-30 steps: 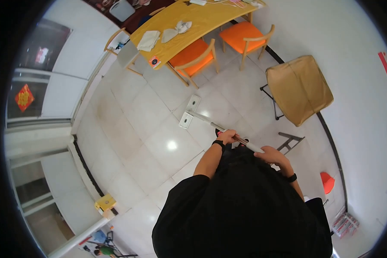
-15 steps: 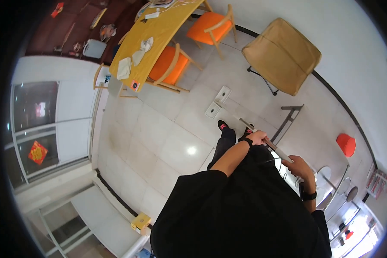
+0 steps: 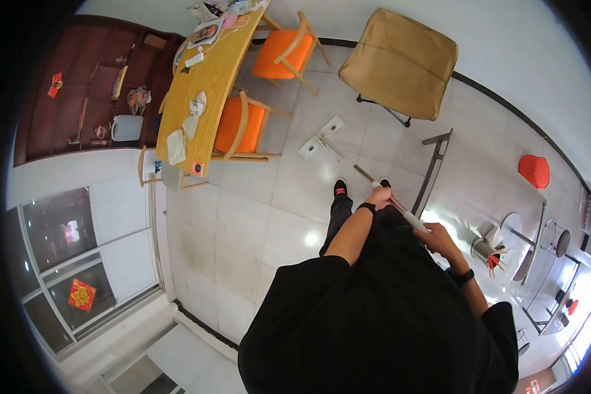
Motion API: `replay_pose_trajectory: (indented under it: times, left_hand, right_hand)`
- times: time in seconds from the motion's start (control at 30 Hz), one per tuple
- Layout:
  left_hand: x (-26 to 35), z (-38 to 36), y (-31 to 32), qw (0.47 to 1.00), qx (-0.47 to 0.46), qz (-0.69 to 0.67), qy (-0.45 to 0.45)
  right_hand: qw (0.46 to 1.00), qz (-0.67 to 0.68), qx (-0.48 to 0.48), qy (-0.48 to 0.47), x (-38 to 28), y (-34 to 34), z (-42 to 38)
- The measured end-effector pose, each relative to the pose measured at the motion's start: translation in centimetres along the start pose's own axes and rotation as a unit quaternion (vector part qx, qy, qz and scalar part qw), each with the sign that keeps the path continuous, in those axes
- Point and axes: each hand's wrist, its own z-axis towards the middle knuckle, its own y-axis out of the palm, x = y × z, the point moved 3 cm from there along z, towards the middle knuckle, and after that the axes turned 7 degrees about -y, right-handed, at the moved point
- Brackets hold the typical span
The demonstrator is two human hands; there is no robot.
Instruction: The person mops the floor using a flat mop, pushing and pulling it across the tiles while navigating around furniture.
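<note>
My left hand (image 3: 379, 196), with a dark band at the wrist, is wrapped around the middle of a long pole that looks like a mop handle (image 3: 365, 175). My right hand (image 3: 440, 240) is closed on its pale upper end, close to my body. Beyond the pole's lower part, a flat mop head (image 3: 322, 137) of two white panels lies on the tiles in front of my feet. A thin pale stretch between pole and head blends into the floor, so the join is hard to make out.
A table with a metal frame (image 3: 435, 161) is close on my right, bearing a container of chopsticks (image 3: 486, 251). Ahead stand a brown-covered piece of furniture (image 3: 404, 65) and orange chairs (image 3: 241, 125) by a yellow table (image 3: 210, 85). A red stool (image 3: 534, 171) is farther right.
The camera view has turned, so the room sits differently in the picture and more of the right-hand table shows. Both hands keep their hold; the mop head looks still on the floor.
</note>
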Motion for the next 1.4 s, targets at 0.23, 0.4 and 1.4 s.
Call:
replay_pose_trajectory:
  times: [0.23,0.4,1.4]
  left_hand:
    - [6.9,-5.7,-9.4,0.976,0.104,-0.171,0.090]
    - [9.4,-8.4,-15.8,0.973,0.046,-0.218,0.053]
    - [-10.8,-17.2,-11.0,0.974,-0.115,0.087,-0.175]
  right_hand:
    - [0.997,-0.057,-0.014,-0.054,-6.4,6.6,7.5]
    - [0.987,-0.120,0.007,-0.104,-11.2,11.6,9.9]
    - [0.957,0.236,0.072,0.152,-1.1,26.9,-12.8]
